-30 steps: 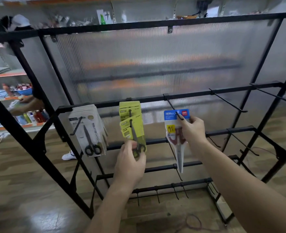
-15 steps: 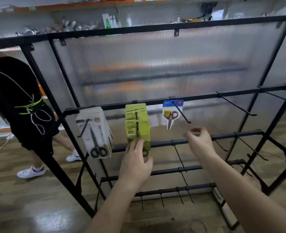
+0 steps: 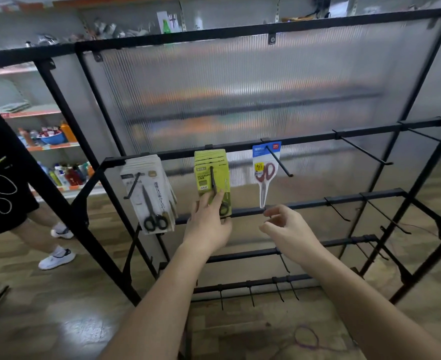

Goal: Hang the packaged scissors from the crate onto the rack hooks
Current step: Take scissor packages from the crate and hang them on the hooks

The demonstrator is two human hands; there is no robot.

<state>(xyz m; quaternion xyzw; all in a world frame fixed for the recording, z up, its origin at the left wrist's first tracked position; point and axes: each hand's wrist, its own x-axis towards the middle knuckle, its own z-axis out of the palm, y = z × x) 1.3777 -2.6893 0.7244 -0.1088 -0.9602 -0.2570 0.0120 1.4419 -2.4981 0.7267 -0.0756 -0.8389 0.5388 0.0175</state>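
Three lots of packaged scissors hang on the black rack [image 3: 318, 136]: a white stack [image 3: 149, 193] at the left, a green stack [image 3: 211, 172] in the middle, and a single blue-topped pack with red-handled scissors [image 3: 264, 172] on the hook to the right. My left hand [image 3: 206, 224] rests with straight fingers against the lower front of the green stack. Just below the tip of the red-handled pack, my right hand [image 3: 286, 229] hangs free with loosely curled fingers and holds nothing. The crate is out of view.
Bare hooks [image 3: 362, 149] stick out toward me on the right and along the lower bars. A translucent ribbed panel [image 3: 240, 87] backs the rack. A person in black [image 3: 4, 193] walks at the left, in front of shelves of bottles [image 3: 58, 172]. A thin cable [image 3: 307, 339] lies on the floor.
My right hand let go of the red-handled pack, which now hangs on its hook, and dropped below it. My left hand's grip on the green pack relaxed to straight fingers. The person walked leftward.
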